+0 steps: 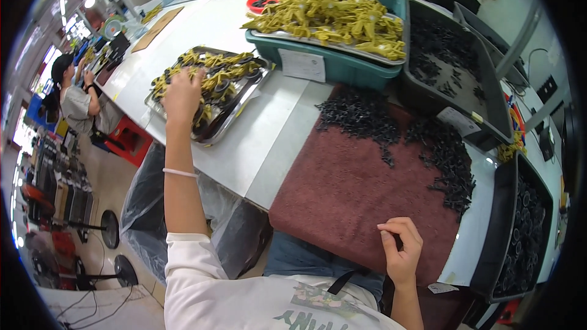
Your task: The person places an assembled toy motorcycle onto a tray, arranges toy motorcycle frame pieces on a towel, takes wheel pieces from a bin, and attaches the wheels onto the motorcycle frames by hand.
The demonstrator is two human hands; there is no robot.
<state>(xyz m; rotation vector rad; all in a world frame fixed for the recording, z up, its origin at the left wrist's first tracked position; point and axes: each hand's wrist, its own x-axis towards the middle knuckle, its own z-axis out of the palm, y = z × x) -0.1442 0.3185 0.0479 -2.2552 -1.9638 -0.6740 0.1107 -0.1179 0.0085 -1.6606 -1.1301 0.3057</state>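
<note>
While on the tray, yellow parts beneath left fingers.

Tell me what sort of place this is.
Probably a factory workshop handling small parts: a metal tray holds yellow and black pieces, yellow pieces are heaped above a teal bin, and loose black parts lie on a maroon cloth.

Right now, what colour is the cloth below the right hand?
The cloth is dark reddish-brown, showing best in the head view.

Your head-worn fisheye looks from above your side of the maroon towel, pretty close, tilted down and facing out past it.
</note>
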